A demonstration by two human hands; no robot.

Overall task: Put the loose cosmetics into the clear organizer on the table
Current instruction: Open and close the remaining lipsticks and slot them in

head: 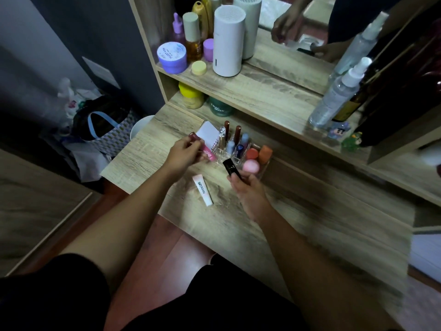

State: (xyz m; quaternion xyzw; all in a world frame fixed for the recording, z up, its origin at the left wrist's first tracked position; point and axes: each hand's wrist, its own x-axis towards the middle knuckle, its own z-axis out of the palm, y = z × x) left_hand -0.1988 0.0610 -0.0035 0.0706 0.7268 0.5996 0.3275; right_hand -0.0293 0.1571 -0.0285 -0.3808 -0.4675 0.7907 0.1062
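Cosmetics mostly slotted upright in clear organizer mid-table. Right hand pinches black lipstick by its base, just beside organizer. Left hand grips pink tube. 1 white tube lies loose on table. Likely light; tubes soft, lipstick stiff and slick; grip mid-body.

The counter is matt, grey-brown wood grain. The organizer is clear, glossy plastic, and the black tube looks shiny. The white tube lying flat looks like smooth plastic with a dull sheen.
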